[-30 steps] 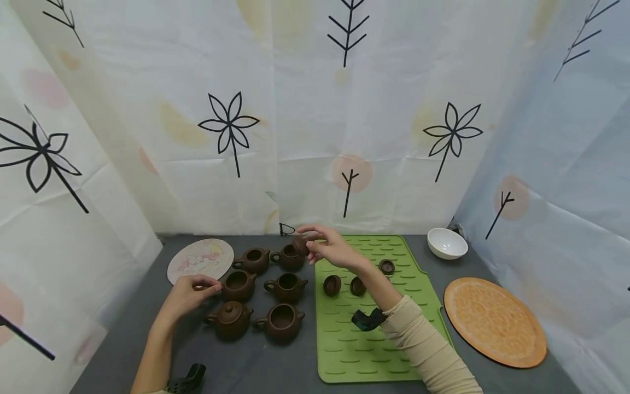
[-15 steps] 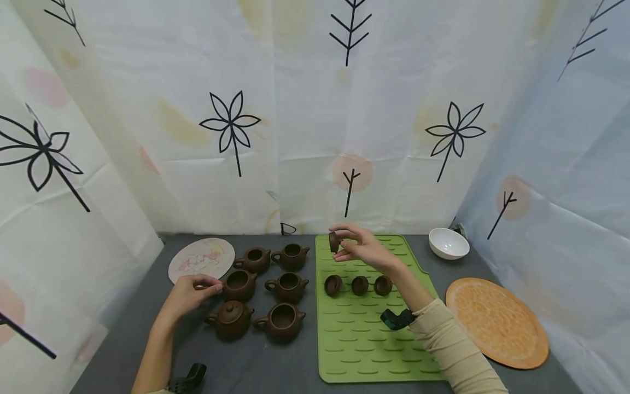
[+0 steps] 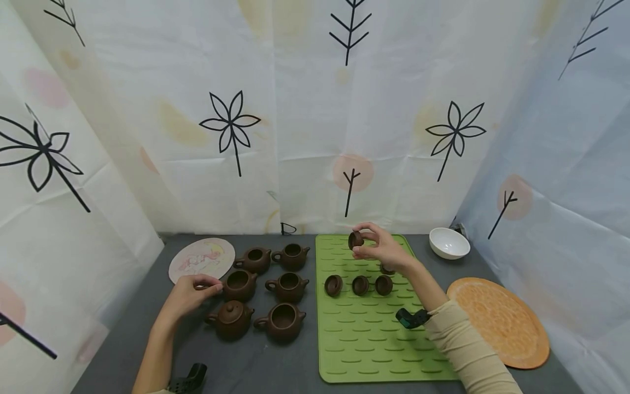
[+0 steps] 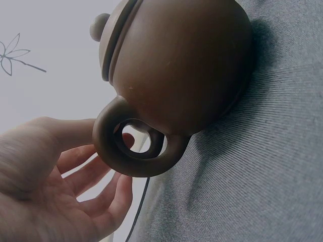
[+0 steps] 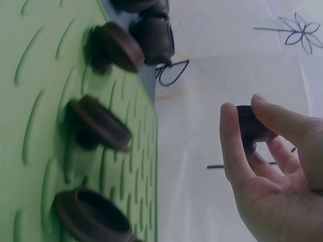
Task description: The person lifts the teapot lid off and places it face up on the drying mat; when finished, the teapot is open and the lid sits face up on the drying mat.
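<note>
My left hand [image 3: 193,295] pinches the handle of the middle-left brown teapot [image 3: 239,285], which is lidless. In the left wrist view, the handle of the lidded teapot [image 4: 186,60] partly covers the fingertips of this hand [image 4: 65,176]. That lidded teapot [image 3: 232,320] stands nearest the left hand on the front side. Above the back of the green mat [image 3: 364,350], my right hand [image 3: 386,253] holds a small brown teapot lid [image 3: 355,240] between thumb and fingers. Several other lids lie knob-down on the mat, among them a left one [image 3: 333,285] and a middle one [image 3: 360,285]; one is partly hidden behind the right hand.
More lidless teapots stand left of the mat, including a front one [image 3: 283,323] and a back one [image 3: 291,256]. A round patterned mat [image 3: 200,260] lies at back left. To the right are a white bowl [image 3: 449,243] and an orange round mat [image 3: 497,323].
My right hand has moved right from the back-right teapot to above the green mat, carrying the lid. That teapot's opening is now uncovered. The left hand stays in place.
</note>
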`<state>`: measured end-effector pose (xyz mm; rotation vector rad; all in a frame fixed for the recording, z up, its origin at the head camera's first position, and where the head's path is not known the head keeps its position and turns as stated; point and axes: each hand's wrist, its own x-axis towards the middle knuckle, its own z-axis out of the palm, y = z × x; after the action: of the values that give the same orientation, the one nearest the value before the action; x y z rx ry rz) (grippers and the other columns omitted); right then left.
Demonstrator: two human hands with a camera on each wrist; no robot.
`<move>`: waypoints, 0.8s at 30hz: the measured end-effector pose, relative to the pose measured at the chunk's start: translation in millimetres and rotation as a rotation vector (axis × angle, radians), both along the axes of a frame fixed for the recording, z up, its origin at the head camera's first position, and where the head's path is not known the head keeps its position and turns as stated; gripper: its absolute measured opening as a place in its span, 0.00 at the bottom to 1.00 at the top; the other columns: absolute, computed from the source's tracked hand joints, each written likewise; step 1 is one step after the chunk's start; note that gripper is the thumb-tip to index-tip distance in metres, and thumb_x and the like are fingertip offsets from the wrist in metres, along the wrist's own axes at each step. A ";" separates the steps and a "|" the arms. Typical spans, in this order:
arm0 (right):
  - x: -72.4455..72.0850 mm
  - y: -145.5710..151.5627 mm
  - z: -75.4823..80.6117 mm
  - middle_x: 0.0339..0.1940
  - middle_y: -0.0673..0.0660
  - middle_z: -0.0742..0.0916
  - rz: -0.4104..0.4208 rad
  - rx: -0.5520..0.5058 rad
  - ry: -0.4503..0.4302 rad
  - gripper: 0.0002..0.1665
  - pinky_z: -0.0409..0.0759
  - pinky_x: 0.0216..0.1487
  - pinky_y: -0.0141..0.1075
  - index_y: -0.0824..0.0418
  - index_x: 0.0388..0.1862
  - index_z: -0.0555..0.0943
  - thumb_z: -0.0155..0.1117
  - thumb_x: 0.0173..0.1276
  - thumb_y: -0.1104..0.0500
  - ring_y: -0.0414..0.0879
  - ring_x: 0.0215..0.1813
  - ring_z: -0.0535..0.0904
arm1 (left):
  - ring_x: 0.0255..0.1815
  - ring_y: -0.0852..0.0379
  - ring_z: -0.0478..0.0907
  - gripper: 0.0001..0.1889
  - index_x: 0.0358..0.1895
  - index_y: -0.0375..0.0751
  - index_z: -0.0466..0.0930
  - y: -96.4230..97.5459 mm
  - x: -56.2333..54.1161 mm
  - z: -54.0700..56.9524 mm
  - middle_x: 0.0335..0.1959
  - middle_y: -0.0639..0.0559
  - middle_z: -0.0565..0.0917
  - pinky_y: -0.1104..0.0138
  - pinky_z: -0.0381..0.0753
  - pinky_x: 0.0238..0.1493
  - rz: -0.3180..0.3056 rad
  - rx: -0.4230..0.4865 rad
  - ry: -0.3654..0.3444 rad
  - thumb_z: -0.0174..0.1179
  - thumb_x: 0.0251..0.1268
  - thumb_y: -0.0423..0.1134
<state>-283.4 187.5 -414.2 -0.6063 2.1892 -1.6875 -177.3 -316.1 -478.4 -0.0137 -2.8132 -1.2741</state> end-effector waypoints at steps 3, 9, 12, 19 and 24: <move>-2.9 6.6 -3.9 0.81 0.78 0.70 -0.017 0.034 -0.032 0.34 0.90 0.62 0.45 0.64 0.81 0.63 0.63 0.82 0.67 0.42 0.51 0.93 | 0.43 0.57 0.87 0.11 0.46 0.34 0.92 0.8 0.1 0.4 0.43 0.42 0.94 0.69 0.81 0.40 -0.002 0.004 -0.001 0.71 0.75 0.40; -7.0 15.4 -12.3 0.86 0.81 0.59 -0.022 0.083 -0.079 0.35 0.84 0.70 0.56 0.70 0.83 0.58 0.58 0.84 0.70 0.55 0.59 0.92 | 0.41 0.61 0.86 0.11 0.46 0.33 0.92 1.4 0.6 0.7 0.43 0.42 0.94 0.69 0.80 0.40 0.002 0.014 -0.017 0.71 0.75 0.40; -8.7 18.5 -17.9 0.86 0.81 0.58 -0.030 0.111 -0.081 0.34 0.83 0.70 0.57 0.71 0.83 0.59 0.57 0.84 0.70 0.60 0.61 0.91 | 0.40 0.62 0.85 0.11 0.46 0.34 0.92 1.3 0.6 0.7 0.43 0.42 0.94 0.69 0.80 0.40 0.005 0.012 -0.020 0.71 0.75 0.40; -16.2 20.7 -34.0 0.79 0.85 0.66 -0.021 0.151 -0.055 0.34 0.89 0.62 0.50 0.74 0.83 0.62 0.56 0.82 0.73 0.62 0.56 0.91 | 0.44 0.55 0.88 0.11 0.47 0.33 0.92 0.4 0.1 0.5 0.44 0.41 0.94 0.68 0.80 0.39 0.005 0.002 -0.009 0.71 0.75 0.40; -18.6 18.2 -39.2 0.75 0.85 0.69 -0.026 0.196 -0.052 0.34 0.90 0.59 0.49 0.76 0.82 0.63 0.56 0.81 0.75 0.57 0.50 0.92 | 0.43 0.58 0.87 0.11 0.47 0.33 0.92 0.3 0.5 0.4 0.43 0.41 0.94 0.68 0.80 0.39 0.003 0.007 -0.012 0.71 0.75 0.40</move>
<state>-301.9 205.7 -453.3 -0.4786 2.2987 -1.4599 -176.8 -315.7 -478.1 -0.0013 -2.8181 -1.2877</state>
